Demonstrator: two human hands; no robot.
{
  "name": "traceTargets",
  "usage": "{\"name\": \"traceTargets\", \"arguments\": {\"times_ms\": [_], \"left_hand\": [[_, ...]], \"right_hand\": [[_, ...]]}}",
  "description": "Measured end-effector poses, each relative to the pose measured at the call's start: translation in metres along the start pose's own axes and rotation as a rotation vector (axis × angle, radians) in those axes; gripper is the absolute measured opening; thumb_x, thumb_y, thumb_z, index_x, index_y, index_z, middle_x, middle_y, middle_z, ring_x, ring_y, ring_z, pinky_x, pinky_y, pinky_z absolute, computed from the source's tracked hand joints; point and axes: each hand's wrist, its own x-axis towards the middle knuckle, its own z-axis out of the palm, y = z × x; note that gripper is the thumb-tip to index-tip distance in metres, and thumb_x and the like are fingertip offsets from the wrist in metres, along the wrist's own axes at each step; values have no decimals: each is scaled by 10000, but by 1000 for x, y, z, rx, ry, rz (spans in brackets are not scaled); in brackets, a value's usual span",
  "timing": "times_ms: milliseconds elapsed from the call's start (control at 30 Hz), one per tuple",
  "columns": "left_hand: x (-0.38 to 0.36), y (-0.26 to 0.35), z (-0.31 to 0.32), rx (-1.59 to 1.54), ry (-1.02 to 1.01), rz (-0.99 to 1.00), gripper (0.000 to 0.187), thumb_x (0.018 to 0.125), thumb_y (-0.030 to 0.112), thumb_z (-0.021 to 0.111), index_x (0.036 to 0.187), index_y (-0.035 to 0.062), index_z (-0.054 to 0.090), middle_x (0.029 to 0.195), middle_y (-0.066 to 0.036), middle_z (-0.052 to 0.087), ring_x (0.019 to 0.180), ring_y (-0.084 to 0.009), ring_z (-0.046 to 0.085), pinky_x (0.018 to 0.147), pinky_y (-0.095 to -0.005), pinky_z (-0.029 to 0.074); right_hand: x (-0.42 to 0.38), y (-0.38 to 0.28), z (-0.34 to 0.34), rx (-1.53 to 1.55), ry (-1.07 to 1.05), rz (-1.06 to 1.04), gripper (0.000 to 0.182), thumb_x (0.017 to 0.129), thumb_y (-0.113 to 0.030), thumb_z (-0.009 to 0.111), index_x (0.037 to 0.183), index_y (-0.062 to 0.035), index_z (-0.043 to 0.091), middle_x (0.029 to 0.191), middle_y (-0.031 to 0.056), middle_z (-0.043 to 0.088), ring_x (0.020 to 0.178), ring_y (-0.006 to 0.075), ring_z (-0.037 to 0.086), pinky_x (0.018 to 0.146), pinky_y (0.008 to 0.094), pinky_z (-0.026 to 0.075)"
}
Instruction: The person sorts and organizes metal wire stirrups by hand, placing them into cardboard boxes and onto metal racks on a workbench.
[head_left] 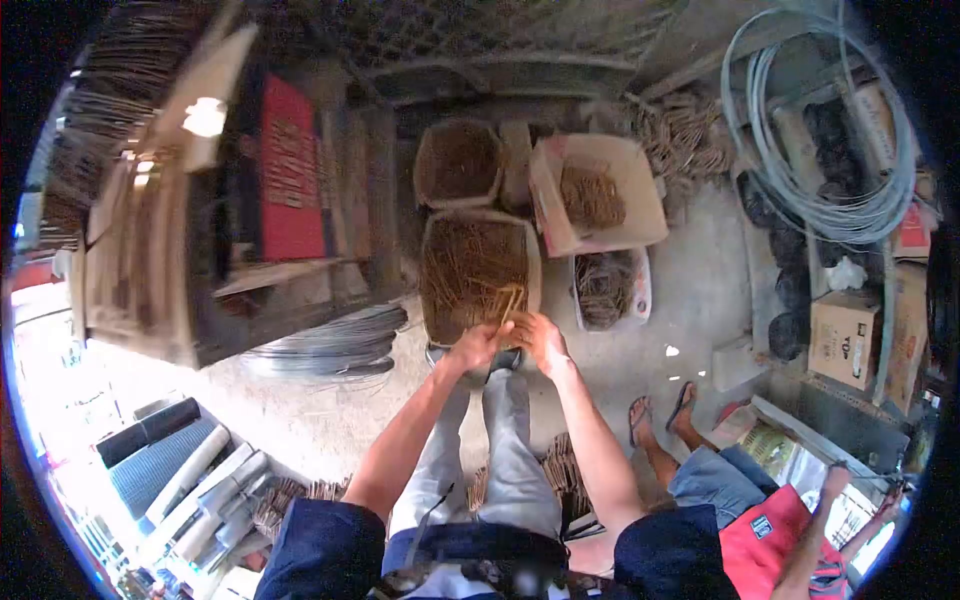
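Fingers close on thin rods above a tub

The left grip (477, 346) is closed, fingers and thumb pinched around the lower end of some bent rods (514, 296). The right grip (540, 337) is right beside it, fingers curled in towards the same end; whether it has firm hold cannot be told. The rods stick up from between the two, over the near edge of a tub (535, 262) heaped with similar brown pieces.

Just beyond that tub is a second one (458, 204) with dark brown contents. To its right is a box (620, 238) with more rods inside, and nearer, a white basket (643, 290) of dark pieces, too blurred to name. A wire coil (325, 345) lies on the floor (600, 390) to the left, below a red panel (290, 165).

Further right, a large pale coil (840, 200) sits above a carton (845, 338). Near the lower right corner is another person (770, 540) in a red top and sandals; rolls (190, 470) lie at lower left.
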Motion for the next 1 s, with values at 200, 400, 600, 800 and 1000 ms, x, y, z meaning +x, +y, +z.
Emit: {"name": "traceTargets", "arguments": {"times_ms": [200, 400, 600, 800, 1000], "left_hand": [[-75, 63, 8, 334, 44, 299, 523, 880, 544, 311, 1079, 139, 574, 974, -107, 599, 935, -260, 554, 742, -389, 434], [-119, 114, 21, -974, -223, 98, 568, 882, 599, 169, 1163, 196, 454, 918, -40, 566, 783, -176, 543, 697, -331, 451], [-184, 214, -38, -1136, -255, 197, 298, 950, 260, 327, 1074, 60, 510, 1001, -59, 595, 888, -149, 586, 742, -285, 488], [-249, 285, -137, -519, 71, 666, 267, 906, 241, 479, 1065, 38, 545, 883, -14, 587, 758, -92, 549, 679, -258, 469], [-348, 323, -211, -811, 298, 891, 270, 887, 105, 472, 1125, -15, 430, 948, -105, 582, 816, -206, 619, 729, -353, 535]], "right_hand": [[-73, -61, 68, -230, 56, 12, 262, 875, -293, 519, 962, -53, 582, 873, 49, 624, 756, 135, 584, 702, 271, 452], [-143, -121, 163, -545, 113, -163, 208, 874, -209, 528, 878, -10, 589, 792, 70, 624, 698, 158, 608, 619, 265, 485], [-209, -179, 268, -750, -72, -589, 225, 886, -188, 513, 821, 6, 606, 712, 62, 602, 640, 100, 519, 606, 241, 410], [-270, -209, 358, -1162, -85, -1148, 204, 849, -186, 572, 877, 15, 594, 726, 57, 601, 657, 105, 543, 613, 249, 430], [-294, -196, 460, -1075, -25, -1391, 185, 820, -107, 588, 958, 13, 563, 759, 78, 623, 691, 131, 592, 641, 265, 463]]}}
